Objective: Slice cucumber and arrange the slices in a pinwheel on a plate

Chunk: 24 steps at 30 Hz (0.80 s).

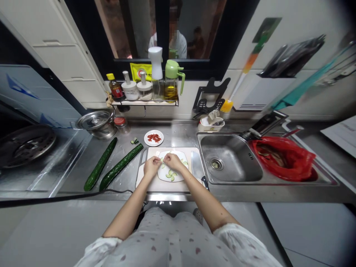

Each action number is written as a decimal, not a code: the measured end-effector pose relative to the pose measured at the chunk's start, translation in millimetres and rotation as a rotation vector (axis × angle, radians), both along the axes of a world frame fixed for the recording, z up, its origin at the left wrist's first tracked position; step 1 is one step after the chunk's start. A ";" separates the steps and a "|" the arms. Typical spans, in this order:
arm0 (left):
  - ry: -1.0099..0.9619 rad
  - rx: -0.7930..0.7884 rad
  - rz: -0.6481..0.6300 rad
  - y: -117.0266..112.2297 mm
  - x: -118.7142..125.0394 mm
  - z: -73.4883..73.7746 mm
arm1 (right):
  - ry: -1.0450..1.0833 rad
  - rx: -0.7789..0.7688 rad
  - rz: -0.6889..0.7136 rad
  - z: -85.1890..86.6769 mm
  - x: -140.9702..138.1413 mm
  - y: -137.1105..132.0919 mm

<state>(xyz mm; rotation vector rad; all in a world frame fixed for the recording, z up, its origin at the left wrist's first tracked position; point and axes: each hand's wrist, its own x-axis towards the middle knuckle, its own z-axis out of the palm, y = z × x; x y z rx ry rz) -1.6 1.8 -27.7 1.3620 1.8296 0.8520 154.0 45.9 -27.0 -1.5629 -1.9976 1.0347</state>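
"Head view: where do the cucumber slices [171, 175] lie from the left hand [152, 165] and the right hand [172, 162]?"

"On the white plate [180, 177], which sits on the cutting board [148, 186] on the worktop [136, 128]; one fan of slices lies nearer the person's body than the fingertips, between the two forearms; another shows at the plate's right side, just beside the right hand; a few more lie by the fingertips."

"Which is nearer, and what do the hands grasp?"

"Right for the right-side fan; left reaches in over the plate's left part; both have bent fingers with the tips almost meeting; whether a slice is pinched between them cannot be told."

"Long axis?"

"No single one; the crescents spread like petals; the knife [197, 165], right of the plate, points its blade away from the person."
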 end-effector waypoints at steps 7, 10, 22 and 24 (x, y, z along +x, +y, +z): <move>0.144 -0.064 0.010 0.0 7.3 -2.4 | -0.135 -0.021 -0.001 -8.5 -7.7 1.8; 0.210 -0.065 -0.001 1.0 8.7 -3.7 | -0.187 -0.028 0.003 -10.1 -10.0 2.4; 0.449 -0.013 -0.111 2.0 8.4 -11.6 | -0.313 -0.053 -0.003 -9.7 -14.3 3.0; 0.455 -0.012 -0.104 0.9 8.0 -11.4 | -0.348 -0.063 0.011 -7.6 -15.0 3.0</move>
